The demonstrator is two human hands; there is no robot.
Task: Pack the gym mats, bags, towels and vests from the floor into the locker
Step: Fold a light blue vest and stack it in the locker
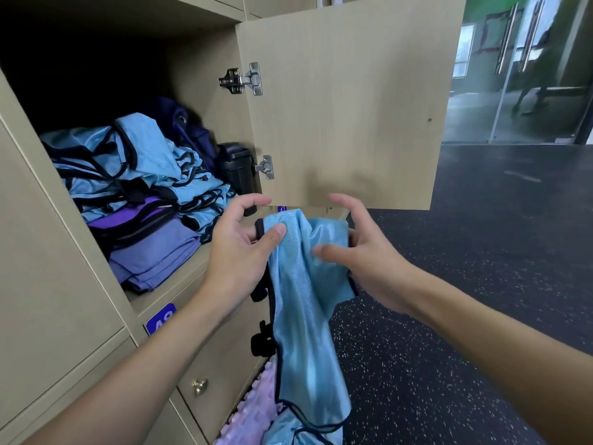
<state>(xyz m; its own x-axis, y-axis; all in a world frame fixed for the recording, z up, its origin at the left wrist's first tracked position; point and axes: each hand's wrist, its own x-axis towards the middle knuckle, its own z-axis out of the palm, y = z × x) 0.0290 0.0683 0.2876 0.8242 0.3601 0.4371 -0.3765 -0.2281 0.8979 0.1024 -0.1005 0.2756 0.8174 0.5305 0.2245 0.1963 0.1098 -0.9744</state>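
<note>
Vest [300,284] pinched by left hand [237,255] and right hand [369,261]; locker door [346,107] open behind, vests [134,162] piled inside

A black cylindrical plastic flask [236,168] with a chunky lid stands upright against the right wall of the open locker compartment [199,75]. It is just beside the lower silver metal hinge [265,167]; the upper silver metal hinge [245,79] sits well above it. Below the shelf edge, a small blue number label [159,317] shows white digits (only partly readable, seemingly 48). Lower down is a round brass knob [199,386]. To the right spreads dark rubber flooring [481,316] flecked with pale specks. Beyond it stand glass doors [545,101] with long vertical steel bar handles [507,36], and a green wall [487,8] shows above them.
</note>
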